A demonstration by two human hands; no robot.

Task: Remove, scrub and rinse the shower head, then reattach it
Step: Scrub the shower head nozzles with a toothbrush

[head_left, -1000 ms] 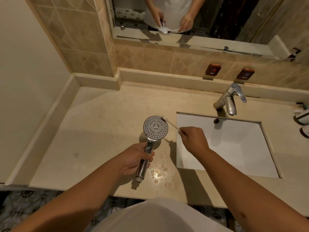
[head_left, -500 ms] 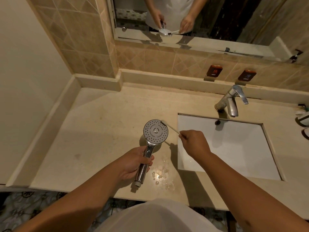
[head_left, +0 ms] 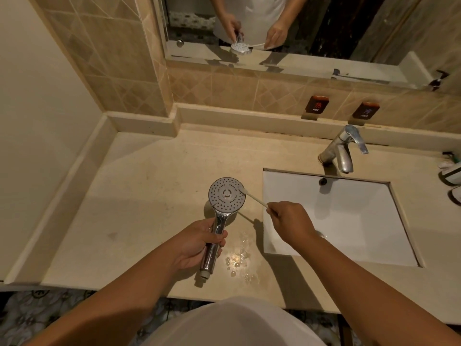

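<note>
Left hand (head_left: 197,242): fingers and thumb curl round the chrome handle of the shower head (head_left: 226,198), holding it above the counter (head_left: 139,196) with the spray face up.
Right hand (head_left: 290,221): fingertips pinch the far end of a thin white brush (head_left: 252,197), its tip touching the right edge of the spray face.
Shower head: off its hose, over the counter just left of the sink (head_left: 349,211); scrubbing looks under way, rinse and refit not yet done.
Slip risk: droplets (head_left: 238,258) lie on the counter below the handle; a wet chrome handle could turn or slide in that grip.
Brush risk: held so far back, the thin stick could bend or skid off the rim when pressed.
Drop risk: a fall onto stone could chip the face.
Tap (head_left: 344,151): no water seen running.
</note>
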